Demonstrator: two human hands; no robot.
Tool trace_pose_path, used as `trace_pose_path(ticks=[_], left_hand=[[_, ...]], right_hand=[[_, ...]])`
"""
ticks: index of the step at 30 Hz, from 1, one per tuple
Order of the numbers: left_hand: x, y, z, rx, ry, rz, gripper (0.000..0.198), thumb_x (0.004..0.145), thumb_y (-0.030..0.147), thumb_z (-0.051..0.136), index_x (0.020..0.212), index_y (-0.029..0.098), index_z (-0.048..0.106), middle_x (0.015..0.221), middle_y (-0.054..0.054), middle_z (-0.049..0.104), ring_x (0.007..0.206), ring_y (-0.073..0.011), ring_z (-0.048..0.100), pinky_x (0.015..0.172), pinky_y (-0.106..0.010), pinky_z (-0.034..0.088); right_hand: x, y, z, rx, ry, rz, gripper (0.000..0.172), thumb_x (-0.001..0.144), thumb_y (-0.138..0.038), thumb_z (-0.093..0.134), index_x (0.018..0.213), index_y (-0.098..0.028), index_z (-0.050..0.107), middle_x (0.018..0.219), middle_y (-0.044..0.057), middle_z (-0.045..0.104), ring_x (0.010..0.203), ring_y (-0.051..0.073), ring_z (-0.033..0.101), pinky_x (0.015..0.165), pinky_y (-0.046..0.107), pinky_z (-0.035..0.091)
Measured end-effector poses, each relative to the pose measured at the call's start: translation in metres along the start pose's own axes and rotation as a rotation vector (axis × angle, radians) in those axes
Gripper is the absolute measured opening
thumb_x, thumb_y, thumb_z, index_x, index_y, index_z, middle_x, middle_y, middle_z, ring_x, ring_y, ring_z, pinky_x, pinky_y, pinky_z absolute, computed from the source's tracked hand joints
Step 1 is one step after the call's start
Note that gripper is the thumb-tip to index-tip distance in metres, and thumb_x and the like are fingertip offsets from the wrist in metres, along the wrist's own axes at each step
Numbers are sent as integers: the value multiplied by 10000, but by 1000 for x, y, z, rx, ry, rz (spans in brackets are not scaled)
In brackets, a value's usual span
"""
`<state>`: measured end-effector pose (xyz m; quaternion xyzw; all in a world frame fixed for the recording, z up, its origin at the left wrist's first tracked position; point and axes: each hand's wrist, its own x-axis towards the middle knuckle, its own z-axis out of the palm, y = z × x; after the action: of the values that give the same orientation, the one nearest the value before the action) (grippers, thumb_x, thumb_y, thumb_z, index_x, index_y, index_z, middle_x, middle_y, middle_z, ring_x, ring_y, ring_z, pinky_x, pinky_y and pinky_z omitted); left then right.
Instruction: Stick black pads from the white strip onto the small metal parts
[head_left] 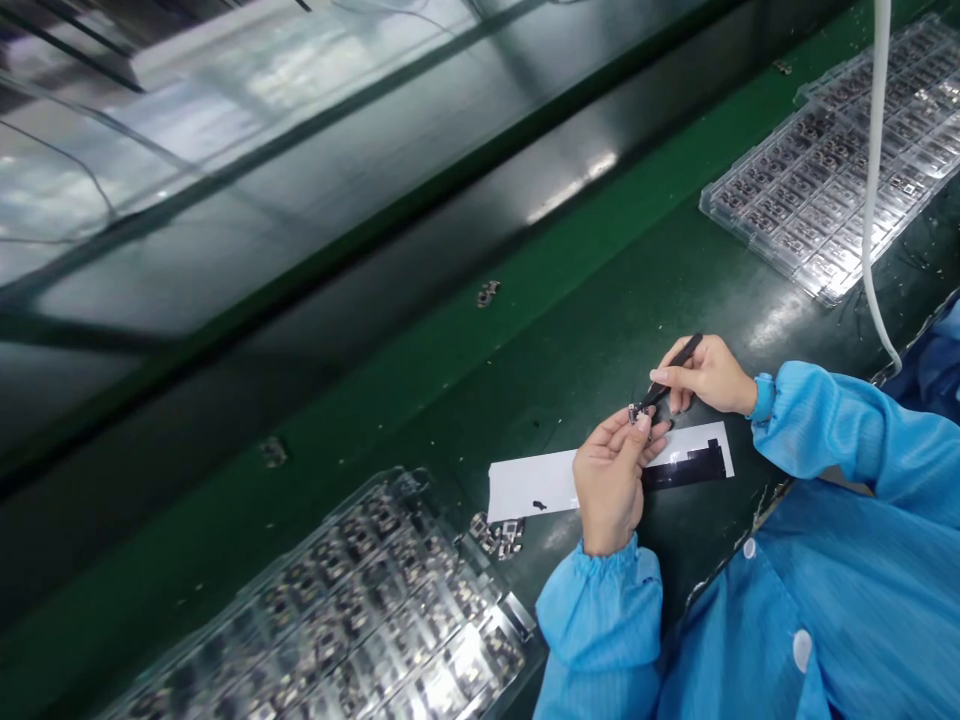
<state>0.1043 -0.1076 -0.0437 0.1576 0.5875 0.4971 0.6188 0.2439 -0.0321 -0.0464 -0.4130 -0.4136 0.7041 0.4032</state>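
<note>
Between its thumb and fingers, my left hand [613,478] pinches a small circuit board [637,413]. Dark tweezers [679,358] are gripped in my right hand [701,374], their tips at the board. Under my left hand lies a white backing sheet [534,478]. Its right part carries a strip of black stickers [686,467], and one small black piece [539,505] sits near its left end. Several small boards [499,535] are piled just beyond the sheet's left corner.
A clear plastic tray [352,610] of small boards stands at the lower left. More such trays [832,160] lie at the upper right, with a white cable [870,200] hanging in front. Loose parts [487,293] rest on the green bench [420,440]. A metal ledge [450,210] runs along the back.
</note>
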Motion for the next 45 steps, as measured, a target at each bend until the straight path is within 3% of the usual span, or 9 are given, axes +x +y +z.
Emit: trace_pose_path(ticks=[15,20,24,27,32,35,40,43,45], left_hand=[[-1,0,2,-10,44,-3,358,563,304,824,825,119,665,814,-65,723,669,-161,685,603,-264,557],[0,0,3,-14,67,14,341,541,297,830,776,114,664,762,-51,716,612,-140,670,592,-256,546],[-3,-2,3,-25,74,13,337,540,302,828,769,115,667,769,-57,717,613,-140,669,612,-266,543],[-8,4,2,8,76,14,318,580,314,806,789,121,665,810,-75,721,651,-158,681,644,-287,546],[16,45,-21,72,158,190,302,615,309,770,845,151,654,834,-52,704,725,-187,693,674,-312,557],[55,89,-54,213,356,324,243,660,290,705,857,166,635,847,-39,686,764,-182,690,701,-322,556],[113,158,-117,446,611,388,139,670,237,663,744,151,583,686,-20,619,718,-190,659,701,-366,537],[137,176,-134,637,671,454,194,627,258,724,726,152,595,670,-24,608,780,-222,629,751,-387,509],[153,176,-134,767,622,481,270,568,257,788,757,151,628,716,-34,634,830,-225,613,802,-372,488]], right_hand=[[-2,1,-1,-61,-22,-19,360,605,-412,769,673,-129,556,420,-29,580,346,92,548,344,175,445],[-12,-3,2,-190,-23,-165,304,650,-400,743,682,-140,589,484,-10,600,403,110,585,390,205,474],[-16,-10,1,-304,68,-357,253,697,-388,711,707,-148,632,576,28,651,460,126,621,438,229,498],[-10,-9,-7,-269,200,-346,279,704,-415,701,735,-149,621,586,28,649,460,129,624,444,236,514],[8,4,-20,-273,268,-270,312,668,-422,730,721,-136,618,506,6,601,426,139,611,422,240,505],[13,10,-20,-277,263,-243,316,669,-423,728,712,-131,616,496,9,598,418,150,613,412,248,504],[12,10,-16,-281,246,-234,298,688,-417,712,708,-134,624,477,14,600,421,167,625,418,263,520],[11,9,-13,-309,237,-232,275,705,-409,696,702,-141,635,472,18,608,422,174,630,412,264,520],[11,9,-12,-329,229,-235,259,718,-401,684,711,-146,642,480,21,616,427,177,634,409,264,519]])
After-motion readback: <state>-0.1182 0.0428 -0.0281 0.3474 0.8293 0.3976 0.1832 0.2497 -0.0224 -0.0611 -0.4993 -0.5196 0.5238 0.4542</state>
